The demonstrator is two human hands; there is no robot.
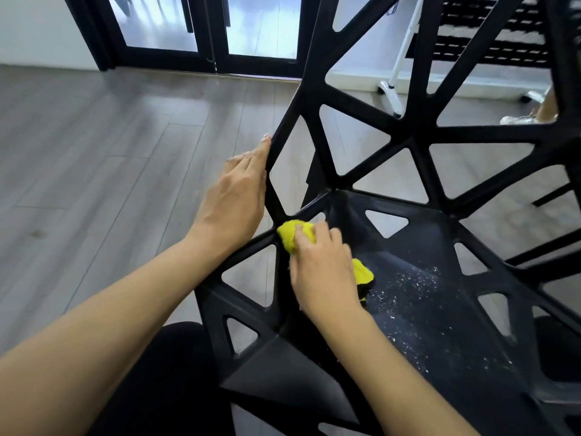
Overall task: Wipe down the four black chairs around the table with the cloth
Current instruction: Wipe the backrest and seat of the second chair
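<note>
I've got one black chair (408, 240) filling the centre and right of frame, seen from above w/ its open triangle-lattice back rising toward the top right. My left hand (239, 196) sits left of centre, fingers laid along the outer edge strut of the chair back, thumb side hidden so can't tell how far it wraps round; looks like it grips the strut. My right hand (320, 265) is just below centre, fingers curled over a yellow cloth (292, 234), pressing it onto the seat's left rear corner where seat meets side frame. Cloth bunches out above the knuckles and a 2nd bit pokes out to the right of the hand w/ a dark underside showing. Seat surface right of the cloth has pale specks (415, 291) scattered across it, lower right of centre. Grey wood-look floor (94, 158) covers the left half. Black-framed glass doors (207, 29) across the top left. White stand w/ wheels (393, 99) at upper right behind the lattice, and a black slatted thing (490, 36) at top right, can't tell what it is. Someone's foot in a light shoe (518, 119) at right edge. My dark-clothed knee (163, 382) at bottom left of centre. Other 3 chairs not identifiable here
</note>
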